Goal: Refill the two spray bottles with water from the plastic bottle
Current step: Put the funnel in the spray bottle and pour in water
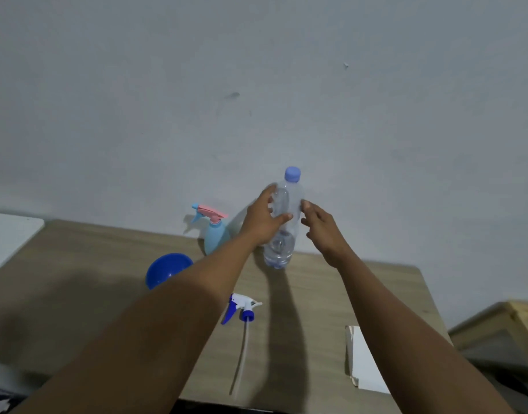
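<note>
Your left hand (264, 221) wraps thumb and fingers round the clear plastic bottle with a blue cap (280, 252), upright on the wooden table (331, 294). Your right hand (322, 230), fingers loosely apart, is just beside it.

White card (365, 360) (on wooden table (325, 318))

Plastic bottle (280, 252): clear thin plastic, glossy, ribbed near the base. Its cap (292, 174): lilac-blue plastic, matt. Counter (361, 294): light wood-grain top, matt, smooth. Spray bottle (215, 239): pale blue opaque plastic, smooth, slight sheen; pink plastic trigger (213, 212). Loose spray head (241, 307): white and blue hard plastic, with a translucent plastic tube (241, 354). Blue round item (167, 270): glossy plastic. Wall (256, 85): matt paint, scuffed. White sheet (365, 360): paper or card, matt. Side furniture (510, 318): pale wood.
</note>
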